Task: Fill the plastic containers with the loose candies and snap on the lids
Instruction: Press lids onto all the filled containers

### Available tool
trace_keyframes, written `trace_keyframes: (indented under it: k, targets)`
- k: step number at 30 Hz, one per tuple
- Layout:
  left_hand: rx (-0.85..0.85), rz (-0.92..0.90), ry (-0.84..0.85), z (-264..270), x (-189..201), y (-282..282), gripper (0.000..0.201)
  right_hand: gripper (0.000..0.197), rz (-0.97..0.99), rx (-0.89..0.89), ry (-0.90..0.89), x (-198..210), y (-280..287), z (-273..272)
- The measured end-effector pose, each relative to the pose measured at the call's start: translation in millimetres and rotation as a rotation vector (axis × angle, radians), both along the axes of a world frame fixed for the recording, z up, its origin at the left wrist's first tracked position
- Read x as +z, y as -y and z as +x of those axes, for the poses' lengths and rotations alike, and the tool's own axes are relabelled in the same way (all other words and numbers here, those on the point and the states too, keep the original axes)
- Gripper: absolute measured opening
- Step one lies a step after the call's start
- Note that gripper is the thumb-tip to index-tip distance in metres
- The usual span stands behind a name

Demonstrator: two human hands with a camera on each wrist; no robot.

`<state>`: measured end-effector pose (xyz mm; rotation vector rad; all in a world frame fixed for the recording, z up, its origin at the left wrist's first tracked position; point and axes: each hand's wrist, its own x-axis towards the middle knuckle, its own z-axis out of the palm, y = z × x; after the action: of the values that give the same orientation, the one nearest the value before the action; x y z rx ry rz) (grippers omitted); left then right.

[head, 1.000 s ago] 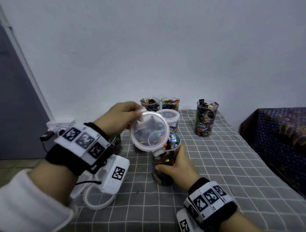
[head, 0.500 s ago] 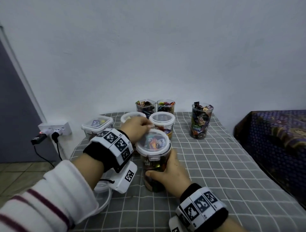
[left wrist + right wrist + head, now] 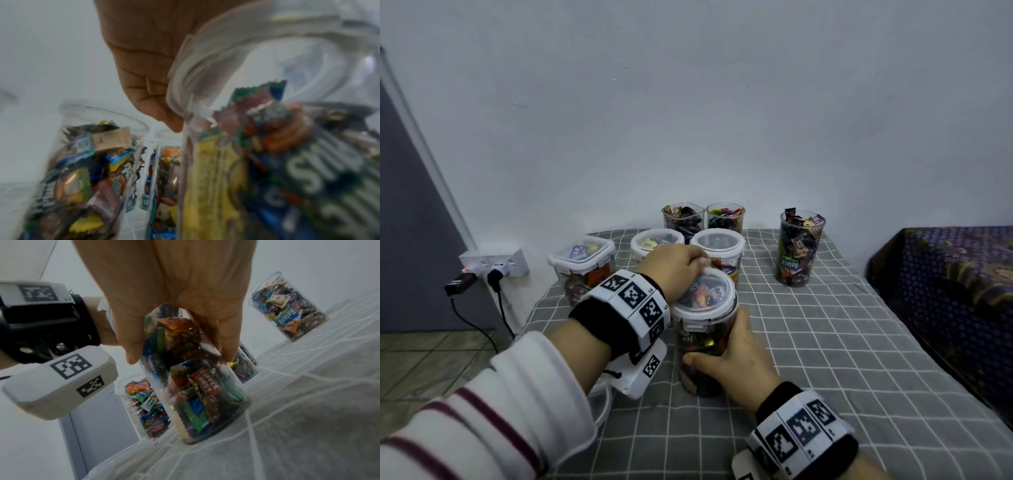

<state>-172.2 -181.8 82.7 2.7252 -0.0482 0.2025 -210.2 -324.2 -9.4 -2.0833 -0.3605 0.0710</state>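
Steadying the jar [image 3: 703, 356], your right hand [image 3: 736, 370] grips it; left hand [image 3: 674, 270] presses the lid [image 3: 705, 294] for snapping.

My left arm: white knit sleeve [image 3: 493, 404] with dark red stripes, cuff pushed back from the wrist. Left wrist: black band [image 3: 602, 325] topped by a row of white tiles [image 3: 633, 298] printed with black square codes; beneath it hangs a white camera housing [image 3: 643, 370] carrying two more codes, fixed by a black bracket [image 3: 51, 331] with silver screws. Right wrist: matching black band [image 3: 835, 448] and coded white tiles [image 3: 798, 431].
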Motion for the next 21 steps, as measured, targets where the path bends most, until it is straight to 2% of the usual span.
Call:
trace_keyframes:
  k: [3,5,8,12,14,19,21]
  targets:
    - [0.008,0.23,-0.019,-2,5,1,0.034,0.076,-0.007,0.004,0.001,-1,0,0]
    - [0.016,0.308,0.059,-6,9,3,0.035,0.075,-0.003,0.009,0.003,0,0,0]
    - [-0.009,0.258,0.142,-18,15,6,0.038,0.075,-0.003,0.008,0.01,0,1,0]
    - [-0.064,0.321,-0.012,-39,23,15,0.062,0.079,0.004,0.01,-0.001,-4,0,1]
    - [-0.09,0.356,-0.058,-42,25,18,0.062,0.08,0.0,0.006,-0.006,-6,0,2]
    - [-0.141,0.196,-0.094,-42,29,14,0.059,0.081,-0.006,-0.003,-0.002,-6,0,1]
    - [-0.167,0.194,-0.072,-42,28,15,0.06,0.078,-0.002,-0.001,-0.004,-6,0,1]
